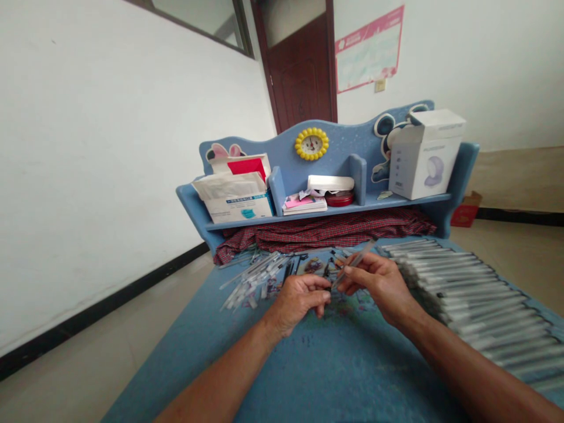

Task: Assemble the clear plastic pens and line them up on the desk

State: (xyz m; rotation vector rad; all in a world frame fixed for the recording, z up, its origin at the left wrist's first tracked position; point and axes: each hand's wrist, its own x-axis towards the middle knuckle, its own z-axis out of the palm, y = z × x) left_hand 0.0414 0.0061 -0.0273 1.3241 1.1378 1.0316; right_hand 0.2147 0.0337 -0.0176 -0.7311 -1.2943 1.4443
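Note:
My right hand (378, 282) pinches a clear pen barrel (363, 254), tilted with its upper end toward the back right. Its lower end meets the fingertips of my left hand (299, 299). Thumb and index finger of that hand close on a small dark piece (328, 288), too blurred to name exactly. Beyond my left hand lies a loose heap of clear pen parts (255, 279), with several black pieces (288, 269) beside it. To the right of my right hand, many assembled-looking clear pens (471, 282) lie side by side in a long row.
The blue table (211, 364) carries a shelf (343, 141) at its back, with a flower-shaped yellow clock (311, 144). On the shelf are a mask box (240, 200), a red round tin (339, 200) and a white carton (425, 155). A checked cloth (317, 231) lies beneath.

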